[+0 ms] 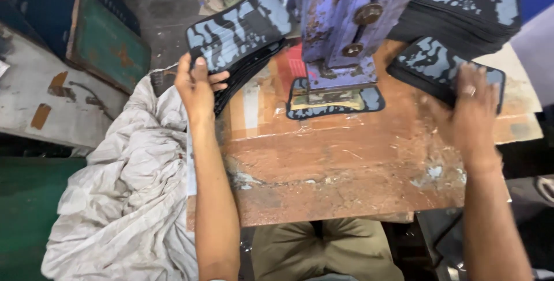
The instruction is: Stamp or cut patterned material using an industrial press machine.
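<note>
Left hand: left hand [196,87], centre-left of frame, fingers clamped on near edge of a fanned bundle of flat black pieces w/ blue-grey camouflage print [239,33]; thumb side under, fingers over the top.
Left bundle: held up off the bench, upper centre-left, top piece curling, lower pieces splaying out like a deck. Judged thin, light, floppy, prob. foam/rubber sheet cut-outs.
Right hand: right hand [470,105], right of frame, ring on one finger, palm & fingers spread flat over a low pile of the same camouflage-print black pieces [430,62]; pressing/covering, can't tell if any piece is actually pinched.
Right pile: lies on bench top, upper right, just below a taller stack of same pieces [467,4] in the upper right corner.
Handling: judged soft & bendy, not fragile; printed face looks smooth, so pieces likely slide on each other. Best hold = pinch across a short edge w/ thumb under, squeezing whole bundle; a single piece prob. peels off by its corner.
Press: worn blue metal machine post w/ bolts [346,15], top centre, between the hands; its foot sits on one camouflage piece [334,101] w/ a brass-coloured plate on it.
Bench: scuffed reddish-brown work table [346,165], centre.
Cloth: crumpled pale grey sack/fabric [124,188], lower left, beside left forearm.
Below: khaki trouser knees [323,252] at bottom centre.
</note>
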